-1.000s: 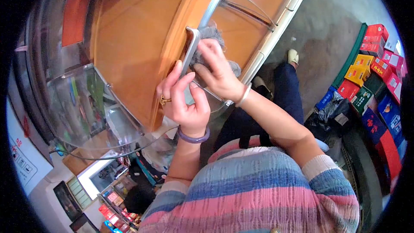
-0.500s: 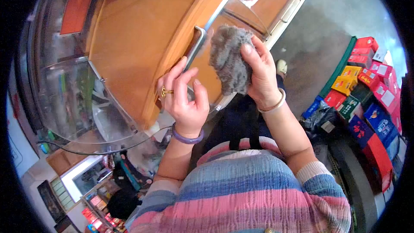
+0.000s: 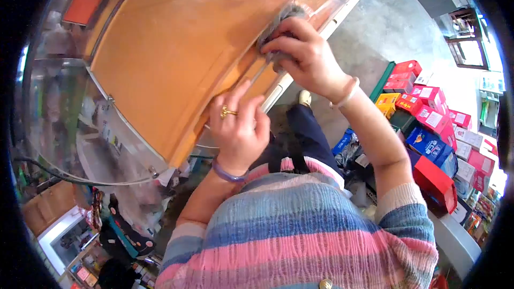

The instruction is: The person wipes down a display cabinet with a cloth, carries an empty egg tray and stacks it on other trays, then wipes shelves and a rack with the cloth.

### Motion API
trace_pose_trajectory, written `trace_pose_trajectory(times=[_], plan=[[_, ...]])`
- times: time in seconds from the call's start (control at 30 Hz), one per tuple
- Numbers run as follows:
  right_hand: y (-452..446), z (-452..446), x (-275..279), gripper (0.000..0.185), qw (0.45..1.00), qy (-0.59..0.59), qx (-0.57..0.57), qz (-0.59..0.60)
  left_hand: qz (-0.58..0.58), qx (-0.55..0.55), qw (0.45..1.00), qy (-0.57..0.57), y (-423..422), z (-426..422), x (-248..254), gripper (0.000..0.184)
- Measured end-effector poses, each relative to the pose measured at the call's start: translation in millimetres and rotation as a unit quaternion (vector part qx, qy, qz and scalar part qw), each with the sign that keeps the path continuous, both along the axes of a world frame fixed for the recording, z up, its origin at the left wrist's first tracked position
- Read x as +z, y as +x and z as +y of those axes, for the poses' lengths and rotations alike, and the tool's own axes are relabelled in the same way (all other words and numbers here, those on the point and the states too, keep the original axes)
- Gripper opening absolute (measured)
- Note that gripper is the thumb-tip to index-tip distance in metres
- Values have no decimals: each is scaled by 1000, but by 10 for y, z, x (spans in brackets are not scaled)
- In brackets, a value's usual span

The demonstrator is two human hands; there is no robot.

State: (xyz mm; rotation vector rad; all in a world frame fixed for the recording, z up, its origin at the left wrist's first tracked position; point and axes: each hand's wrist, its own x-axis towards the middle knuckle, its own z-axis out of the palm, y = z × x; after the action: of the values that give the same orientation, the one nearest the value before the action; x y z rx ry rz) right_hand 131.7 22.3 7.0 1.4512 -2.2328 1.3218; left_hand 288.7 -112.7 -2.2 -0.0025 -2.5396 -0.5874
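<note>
A grey fuzzy cloth (image 3: 278, 24) is pressed against the upper edge of an orange wooden panel (image 3: 176, 48) by my right hand (image 3: 308, 56), its fingers curled round the cloth. My left hand (image 3: 241, 126), with a gold ring and a purple bangle at its wrist, is lower down at the panel's near edge. The left fingers are bent and slightly apart, with the fingertips at that edge and nothing seen in them. A white bangle (image 3: 347, 93) is round my right wrist.
Clear curved plastic (image 3: 107, 144) with a dark cable stands at the left. Red, pink and blue boxes (image 3: 428, 144) are stacked on the floor at the right, near a black plastic bag (image 3: 350, 152). A shoe (image 3: 304, 98) shows on the grey floor (image 3: 369, 35).
My right hand has carried the grey cloth from the handle area, lifted it open, and set it against the panel's edge farther up. The view has shifted and shows more of the right side.
</note>
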Motion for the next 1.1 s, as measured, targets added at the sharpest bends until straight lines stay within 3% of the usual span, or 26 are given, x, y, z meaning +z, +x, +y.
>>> trace_pose_trajectory(times=[0.13,0.27,0.4,0.53,0.97,1.07,1.1], plan=[[-19,123,36,32,984,110,81,112,-13,-13,1000,-6,103,121,15,12],[-12,134,134,23,938,247,70,235,1,-25,1000,-19,115,118,8,12],[-137,81,177,15,903,218,98,356,11,-31,999,-42,130,100,-15,12],[-64,117,54,21,918,213,38,332,13,-9,999,-48,141,125,-75,11],[146,77,-431,28,962,-15,-170,214,-6,34,998,-52,143,264,-57,9],[-306,305,-511,30,936,-65,-337,75,15,39,997,-67,142,307,-92,9],[-313,375,-444,29,943,-88,-321,-12,12,41,997,-66,147,278,-95,9]])
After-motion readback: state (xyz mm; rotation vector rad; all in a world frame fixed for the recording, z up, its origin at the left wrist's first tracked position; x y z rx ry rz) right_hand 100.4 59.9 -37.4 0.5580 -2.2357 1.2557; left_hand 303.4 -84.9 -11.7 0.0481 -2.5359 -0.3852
